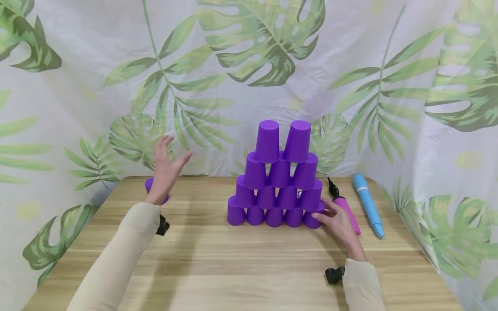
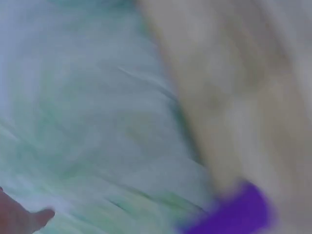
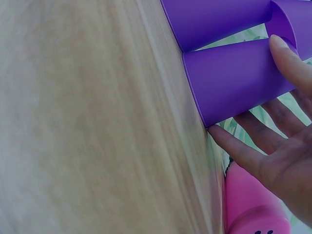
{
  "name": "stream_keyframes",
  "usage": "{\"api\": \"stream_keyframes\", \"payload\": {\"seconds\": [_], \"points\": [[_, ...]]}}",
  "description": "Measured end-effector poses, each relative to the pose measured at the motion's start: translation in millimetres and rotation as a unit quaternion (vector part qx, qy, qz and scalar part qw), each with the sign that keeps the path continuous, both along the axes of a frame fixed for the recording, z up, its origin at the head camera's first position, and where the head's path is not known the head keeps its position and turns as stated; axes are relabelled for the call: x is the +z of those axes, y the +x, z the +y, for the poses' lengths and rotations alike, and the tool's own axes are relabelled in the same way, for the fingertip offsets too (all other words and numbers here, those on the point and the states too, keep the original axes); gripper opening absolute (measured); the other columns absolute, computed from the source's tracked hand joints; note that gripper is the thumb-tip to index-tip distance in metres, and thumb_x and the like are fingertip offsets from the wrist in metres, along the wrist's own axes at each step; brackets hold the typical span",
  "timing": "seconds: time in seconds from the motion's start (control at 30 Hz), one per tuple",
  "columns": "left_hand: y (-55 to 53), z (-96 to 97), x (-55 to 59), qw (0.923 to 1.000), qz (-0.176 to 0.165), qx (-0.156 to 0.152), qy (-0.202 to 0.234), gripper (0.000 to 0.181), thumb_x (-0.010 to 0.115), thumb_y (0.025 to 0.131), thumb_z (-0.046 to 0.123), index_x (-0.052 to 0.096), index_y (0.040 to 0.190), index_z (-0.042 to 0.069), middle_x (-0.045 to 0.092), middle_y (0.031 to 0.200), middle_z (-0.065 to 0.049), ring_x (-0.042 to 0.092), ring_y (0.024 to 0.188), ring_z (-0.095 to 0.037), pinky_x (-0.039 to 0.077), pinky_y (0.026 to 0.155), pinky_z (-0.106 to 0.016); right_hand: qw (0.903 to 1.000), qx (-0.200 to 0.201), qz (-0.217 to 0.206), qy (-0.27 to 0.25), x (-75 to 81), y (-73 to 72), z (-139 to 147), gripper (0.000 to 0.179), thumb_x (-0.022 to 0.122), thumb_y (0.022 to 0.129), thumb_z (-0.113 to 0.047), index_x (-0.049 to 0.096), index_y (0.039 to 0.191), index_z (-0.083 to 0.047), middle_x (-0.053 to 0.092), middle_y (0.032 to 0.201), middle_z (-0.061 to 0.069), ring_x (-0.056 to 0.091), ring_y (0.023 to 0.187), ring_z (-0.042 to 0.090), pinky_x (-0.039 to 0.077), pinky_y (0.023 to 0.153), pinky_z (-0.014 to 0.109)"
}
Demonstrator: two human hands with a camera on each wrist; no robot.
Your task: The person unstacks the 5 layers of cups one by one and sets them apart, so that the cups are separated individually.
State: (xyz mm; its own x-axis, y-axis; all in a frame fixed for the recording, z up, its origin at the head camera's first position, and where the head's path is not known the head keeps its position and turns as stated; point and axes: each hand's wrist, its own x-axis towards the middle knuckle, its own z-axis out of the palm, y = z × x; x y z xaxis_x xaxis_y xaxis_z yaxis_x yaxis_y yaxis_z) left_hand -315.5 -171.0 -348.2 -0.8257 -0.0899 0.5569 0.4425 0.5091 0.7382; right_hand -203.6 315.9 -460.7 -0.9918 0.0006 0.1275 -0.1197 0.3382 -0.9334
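Note:
Upside-down purple cups (image 1: 274, 216) stand in a four-row pyramid, with two cups (image 1: 267, 142) in the top row; the right one leans slightly. At the pyramid's lower right corner my right hand (image 1: 337, 220) touches the end cup (image 3: 239, 80). Its thumb lies against the cup's front and its spread, nearly straight fingers reach along the outer side. My left hand (image 1: 166, 168) is raised over the table's left back, fingers apart and holding nothing. Another purple cup (image 1: 149, 185) is partly hidden behind that wrist; the left wrist view is blurred.
Right of the pyramid lie a pink hand pump (image 1: 347, 214) with a black nozzle and a blue, pen-shaped tube (image 1: 368, 206). A leaf-print cloth (image 1: 249, 99) hangs behind the wooden table (image 1: 233, 268).

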Motion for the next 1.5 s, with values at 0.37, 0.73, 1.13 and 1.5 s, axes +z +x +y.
{"api": "stream_keyframes", "payload": {"seconds": [0.37,0.73,1.13,1.5], "points": [[36.7,142.0,107.5,0.9566,-0.014,-0.278,0.084,0.072,0.068,0.09,0.018,0.027,0.15,0.018,0.042,0.144,-0.01,0.042,0.132,-0.025,0.038,0.107,-0.041,0.9999,-0.013,0.007,-0.003,-2.2,-4.0,-3.5,0.065,0.075,0.084,-0.018,0.047,0.141,-0.006,0.055,0.133,0.022,0.057,0.116,0.039,0.048,0.086,0.018],[43.6,174.5,100.3,0.9613,-0.038,-0.271,0.035,0.083,0.076,0.084,0.02,0.026,0.151,0.018,0.045,0.141,-0.009,0.05,0.125,-0.026,0.043,0.102,-0.042,0.9998,-0.013,-0.004,-0.014,-5.8,-2.8,-6.0,0.065,0.076,0.083,-0.015,0.046,0.141,-0.003,0.055,0.132,0.022,0.057,0.115,0.039,0.05,0.085,0.021],[39.7,176.1,98.4,0.9549,-0.055,-0.29,0.029,0.076,0.075,0.084,0.017,0.032,0.147,0.014,0.057,0.123,-0.014,0.058,0.109,-0.026,0.048,0.095,-0.036,0.9998,-0.011,-0.006,-0.015,-6.2,-2.1,-4.4,0.064,0.075,0.085,-0.016,0.047,0.142,-0.007,0.056,0.131,0.022,0.057,0.116,0.038,0.049,0.085,0.019],[40.0,176.2,96.8,0.957,-0.045,-0.281,0.054,0.063,0.076,0.083,0.019,0.046,0.137,0.013,0.059,0.123,-0.009,0.062,0.101,-0.022,0.053,0.083,-0.035,0.9998,-0.017,-0.008,0.001,-4.1,-3.4,-4.0,0.064,0.075,0.084,-0.018,0.048,0.141,-0.009,0.056,0.131,0.021,0.057,0.116,0.038,0.048,0.086,0.019]]}}
